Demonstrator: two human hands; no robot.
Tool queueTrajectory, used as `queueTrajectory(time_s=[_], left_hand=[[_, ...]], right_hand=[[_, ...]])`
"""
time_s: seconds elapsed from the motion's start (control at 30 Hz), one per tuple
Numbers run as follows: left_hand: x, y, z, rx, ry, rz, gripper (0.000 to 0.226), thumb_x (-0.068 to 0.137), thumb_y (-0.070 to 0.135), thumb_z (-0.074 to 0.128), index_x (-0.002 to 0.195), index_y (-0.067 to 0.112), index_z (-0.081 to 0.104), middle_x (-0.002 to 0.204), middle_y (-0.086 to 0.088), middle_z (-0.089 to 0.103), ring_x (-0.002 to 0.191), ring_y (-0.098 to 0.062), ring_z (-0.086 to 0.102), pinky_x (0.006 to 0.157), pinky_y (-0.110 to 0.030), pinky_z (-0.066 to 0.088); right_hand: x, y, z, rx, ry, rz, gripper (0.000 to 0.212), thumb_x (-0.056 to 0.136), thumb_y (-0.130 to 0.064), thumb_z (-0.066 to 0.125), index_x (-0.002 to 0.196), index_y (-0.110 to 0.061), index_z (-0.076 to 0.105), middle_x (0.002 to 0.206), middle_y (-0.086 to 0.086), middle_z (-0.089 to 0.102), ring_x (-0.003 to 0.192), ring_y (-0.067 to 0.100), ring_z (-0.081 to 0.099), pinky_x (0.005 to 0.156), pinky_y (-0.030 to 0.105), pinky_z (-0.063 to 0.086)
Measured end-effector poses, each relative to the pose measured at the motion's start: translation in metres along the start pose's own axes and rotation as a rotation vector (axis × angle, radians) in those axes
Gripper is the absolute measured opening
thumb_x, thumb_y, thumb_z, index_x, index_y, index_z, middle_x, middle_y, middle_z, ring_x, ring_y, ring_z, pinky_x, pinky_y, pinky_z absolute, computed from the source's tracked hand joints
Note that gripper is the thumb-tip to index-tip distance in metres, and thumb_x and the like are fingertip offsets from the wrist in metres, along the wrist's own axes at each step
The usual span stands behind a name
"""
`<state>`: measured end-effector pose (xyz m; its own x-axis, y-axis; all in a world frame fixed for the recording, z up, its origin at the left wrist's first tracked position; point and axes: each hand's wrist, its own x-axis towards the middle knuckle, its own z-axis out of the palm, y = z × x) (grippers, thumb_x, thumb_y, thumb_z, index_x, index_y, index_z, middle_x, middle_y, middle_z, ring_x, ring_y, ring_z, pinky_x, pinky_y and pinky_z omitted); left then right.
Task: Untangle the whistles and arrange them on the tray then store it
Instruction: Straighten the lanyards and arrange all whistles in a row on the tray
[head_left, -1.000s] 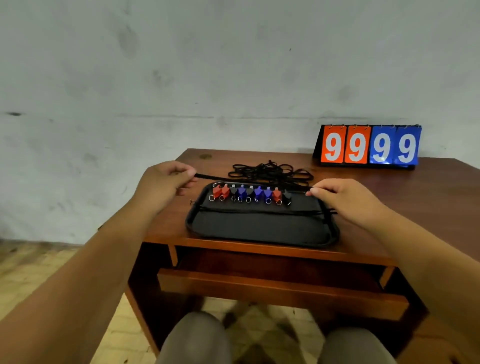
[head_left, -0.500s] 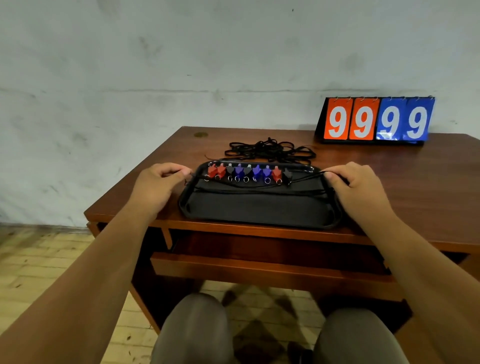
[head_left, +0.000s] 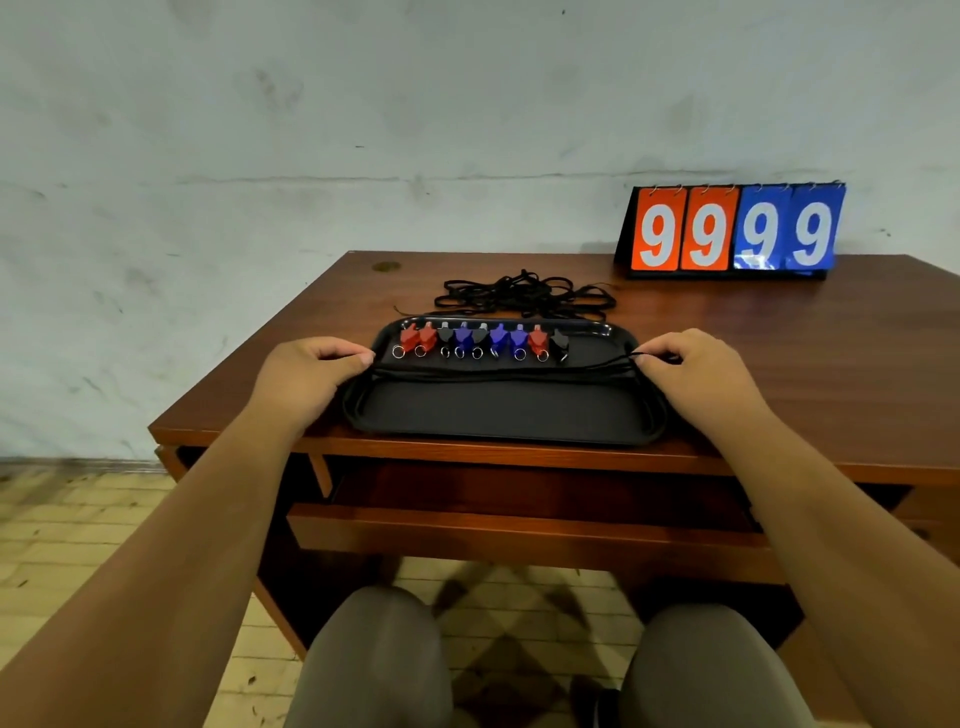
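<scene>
While my left hand (head_left: 306, 371) and right hand (head_left: 696, 374) each pinch an end of the cord (head_left: 498, 373), I should lay it flat on the tray (head_left: 493, 415) (slowly), below the whistles (head_left: 480, 339) lined along its far side.

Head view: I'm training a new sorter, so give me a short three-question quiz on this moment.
1. True or false: the whistles lie in one row along the tray's far edge.
2. What stretches between the left hand and right hand? A) black cord B) red ribbon C) nothing
3. Fill in: behind the tray lies a pile of loose black ____.

Key: 1 true; 2 A; 3 cords.
</scene>
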<state>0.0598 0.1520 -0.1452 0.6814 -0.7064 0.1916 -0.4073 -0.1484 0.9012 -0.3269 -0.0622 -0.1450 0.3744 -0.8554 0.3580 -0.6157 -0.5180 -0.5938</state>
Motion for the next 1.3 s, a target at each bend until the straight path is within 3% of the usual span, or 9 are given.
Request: queueTrajectory(time_s=[0.23,0.4,0.53,0.7,0.9,0.97,1.07,1.13,1.3], left_hand=[[0.004,-0.005,-0.001,0.024,0.050,-0.018,0.006,0.091,0.028,0.083,0.093,0.034,0.085,0.089,0.007,0.082,0.091,-0.018,0.078,0.092,-0.042,0.063],[0.006,-0.004,0.000,0.057,0.094,-0.015,0.006,0.095,0.033,0.079,0.096,0.032,0.084,0.094,0.009,0.081,0.096,-0.015,0.076,0.090,-0.035,0.060],[0.006,-0.005,-0.002,0.092,0.103,-0.020,0.008,0.096,0.040,0.076,0.098,0.036,0.083,0.097,0.011,0.079,0.099,-0.014,0.074,0.094,-0.037,0.059],[0.002,-0.003,-0.003,0.104,0.104,-0.018,0.014,0.096,0.047,0.073,0.101,0.037,0.081,0.097,0.012,0.079,0.100,-0.014,0.073,0.094,-0.040,0.059],[-0.004,0.006,-0.002,0.120,0.119,-0.026,0.024,0.100,0.052,0.066,0.107,0.034,0.080,0.097,0.011,0.076,0.101,-0.013,0.069,0.085,-0.034,0.051],[-0.004,0.007,-0.002,0.088,0.107,-0.048,0.027,0.100,0.053,0.063,0.109,0.034,0.080,0.098,0.012,0.077,0.103,-0.011,0.069,0.092,-0.036,0.054],[0.002,0.007,-0.005,-0.046,0.095,-0.078,0.024,0.100,0.045,0.063,0.106,0.033,0.082,0.101,0.014,0.081,0.104,-0.008,0.072,0.106,-0.040,0.054],[0.007,0.008,-0.008,-0.131,0.121,-0.102,0.020,0.098,0.037,0.066,0.100,0.031,0.084,0.101,0.011,0.082,0.100,-0.012,0.073,0.107,-0.042,0.055],[0.015,0.017,-0.001,-0.095,0.122,-0.103,0.020,0.095,0.031,0.064,0.096,0.032,0.084,0.100,0.009,0.081,0.099,-0.015,0.074,0.105,-0.050,0.057]], right_hand=[[-0.006,-0.003,-0.002,0.156,-0.006,0.047,0.014,0.103,-0.034,0.067,0.110,-0.034,0.079,0.115,-0.011,0.065,0.109,0.010,0.061,0.092,0.031,0.046],[-0.004,-0.001,0.000,0.173,0.003,0.060,0.012,0.102,-0.037,0.067,0.104,-0.038,0.079,0.113,-0.011,0.066,0.107,0.010,0.061,0.091,0.031,0.047],[-0.003,0.000,0.000,0.141,-0.007,0.053,0.013,0.102,-0.032,0.067,0.102,-0.039,0.079,0.113,-0.012,0.066,0.103,0.006,0.060,0.080,0.022,0.044],[-0.002,-0.001,-0.001,0.132,-0.017,0.076,0.013,0.102,-0.030,0.067,0.103,-0.037,0.078,0.116,-0.011,0.066,0.106,0.009,0.060,0.080,0.024,0.044],[-0.003,-0.002,-0.002,0.174,-0.008,0.105,0.012,0.102,-0.031,0.067,0.100,-0.038,0.077,0.115,-0.012,0.067,0.100,0.003,0.059,0.074,0.019,0.043],[-0.003,-0.003,-0.002,0.198,-0.005,0.113,0.012,0.103,-0.034,0.066,0.102,-0.037,0.077,0.116,-0.011,0.067,0.100,0.004,0.059,0.075,0.021,0.044],[-0.002,-0.002,-0.002,0.251,0.005,0.131,0.013,0.104,-0.037,0.064,0.102,-0.038,0.077,0.114,-0.012,0.068,0.103,0.008,0.062,0.083,0.030,0.051],[0.001,-0.003,-0.003,0.293,0.021,0.147,0.014,0.104,-0.037,0.063,0.102,-0.038,0.077,0.114,-0.013,0.071,0.107,0.011,0.064,0.090,0.036,0.054],[0.012,-0.008,-0.005,0.296,0.041,0.144,0.016,0.104,-0.036,0.061,0.102,-0.034,0.078,0.114,-0.013,0.071,0.101,0.003,0.061,0.077,0.027,0.047]])
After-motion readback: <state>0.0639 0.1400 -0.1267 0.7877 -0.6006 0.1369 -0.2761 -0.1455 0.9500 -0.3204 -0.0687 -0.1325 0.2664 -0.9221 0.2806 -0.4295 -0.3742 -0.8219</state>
